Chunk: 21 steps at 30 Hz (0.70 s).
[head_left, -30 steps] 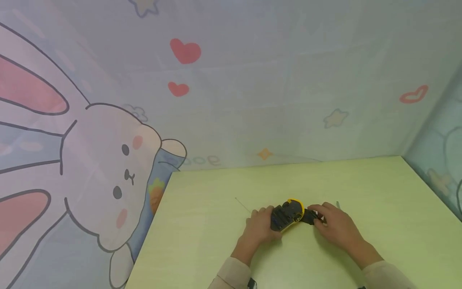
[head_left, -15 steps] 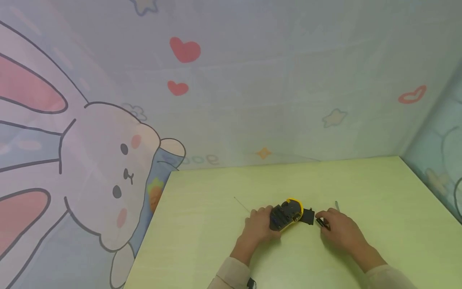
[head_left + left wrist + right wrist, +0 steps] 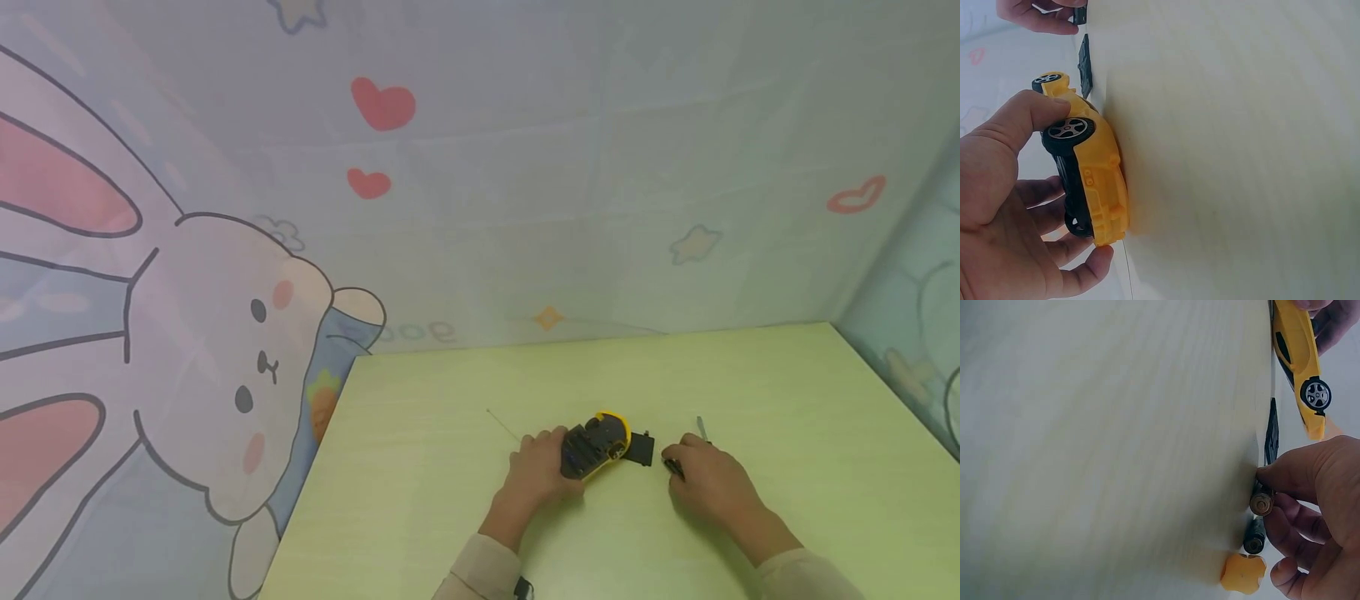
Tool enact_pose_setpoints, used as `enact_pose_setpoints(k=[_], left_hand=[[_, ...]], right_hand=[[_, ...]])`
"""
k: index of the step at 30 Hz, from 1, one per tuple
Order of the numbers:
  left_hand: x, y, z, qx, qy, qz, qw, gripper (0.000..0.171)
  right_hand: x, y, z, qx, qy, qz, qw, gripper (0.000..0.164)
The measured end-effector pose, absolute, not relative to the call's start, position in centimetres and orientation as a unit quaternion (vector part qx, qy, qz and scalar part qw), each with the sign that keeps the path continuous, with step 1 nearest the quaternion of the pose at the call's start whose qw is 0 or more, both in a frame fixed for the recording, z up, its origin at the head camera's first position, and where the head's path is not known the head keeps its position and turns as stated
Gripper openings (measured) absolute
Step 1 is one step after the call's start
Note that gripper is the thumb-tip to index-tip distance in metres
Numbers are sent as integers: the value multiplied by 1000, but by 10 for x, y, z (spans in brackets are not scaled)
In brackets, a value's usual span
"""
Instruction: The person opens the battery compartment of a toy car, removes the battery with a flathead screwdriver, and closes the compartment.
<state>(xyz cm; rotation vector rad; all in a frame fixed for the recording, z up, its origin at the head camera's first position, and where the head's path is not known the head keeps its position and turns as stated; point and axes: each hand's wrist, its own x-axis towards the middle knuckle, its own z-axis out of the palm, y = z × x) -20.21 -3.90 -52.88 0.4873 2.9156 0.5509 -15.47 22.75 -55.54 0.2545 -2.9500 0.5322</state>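
A yellow toy car (image 3: 596, 446) lies wheels up on the table, its dark underside facing the head camera. My left hand (image 3: 536, 471) grips one end, thumb beside a wheel (image 3: 1069, 131) and fingers along the far side. Beyond its other end lies a flat black cover (image 3: 640, 448). To the right of that, my right hand (image 3: 708, 475) pinches a battery (image 3: 1262, 504) between thumb and fingers, low over the tabletop. A second battery (image 3: 1254, 537) is right beside it, under the fingers.
A screwdriver's metal shaft (image 3: 702, 428) points away beyond the right hand, and its orange handle (image 3: 1243, 573) shows beside the batteries. A thin wire antenna (image 3: 502, 423) extends left from the car. The pale table (image 3: 420, 467) meets a printed cloth backdrop (image 3: 525, 167).
My right hand has moved right, away from the black cover, with the battery, and its fingers have lowered a little. The left hand and car stay in place.
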Motion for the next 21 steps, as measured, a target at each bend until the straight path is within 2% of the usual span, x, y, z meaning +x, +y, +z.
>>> enact_pose_setpoints(k=[13, 21], left_hand=[[-202, -39, -531, 157, 967, 185, 72, 83], [-203, -39, -529, 157, 967, 185, 74, 84]], right_hand=[[-154, 226, -554, 89, -979, 168, 69, 27], [-157, 223, -545, 104, -975, 162, 110, 24]])
